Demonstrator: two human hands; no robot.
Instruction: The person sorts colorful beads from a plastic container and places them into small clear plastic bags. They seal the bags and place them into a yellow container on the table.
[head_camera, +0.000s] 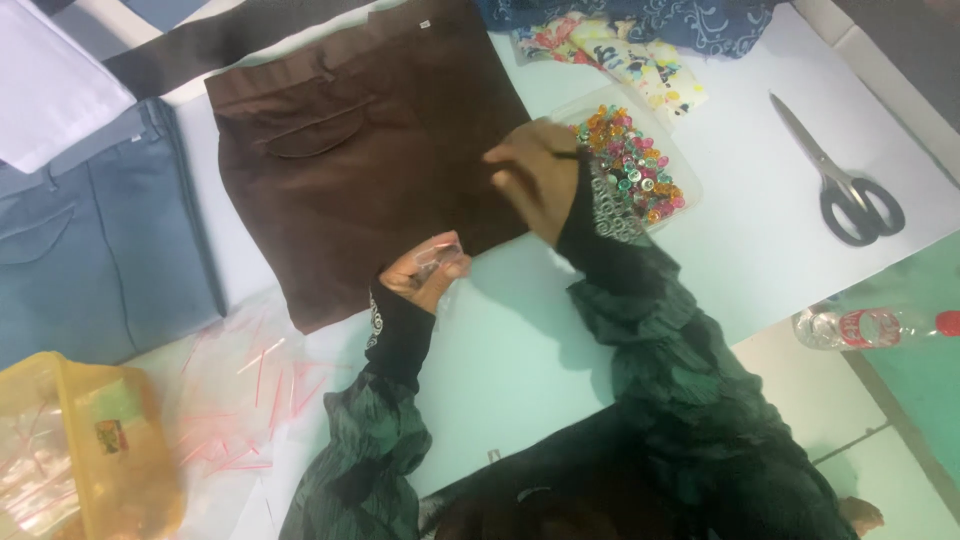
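Note:
Brown folded trousers (370, 150) lie flat on a white table (760, 230), back pocket up. My left hand (425, 272) rests at their lower edge, fingers closed on a small clear plastic bag (435, 250). My right hand (535, 170) hovers over the trousers' right edge, fingers pinched together beside a clear tray of colourful buttons (635, 165). Whether something small sits between those fingertips is hard to tell. Both arms wear dark green crinkled sleeves with black embroidered cuffs.
Grey-blue trousers (95, 240) lie at the left. A pile of clear bags with red strips (235, 385) and a yellow plastic bag (85, 450) sit at the lower left. Scissors (845, 180) lie at the right, a plastic bottle (870, 325) below them, patterned fabric (630, 40) at the top.

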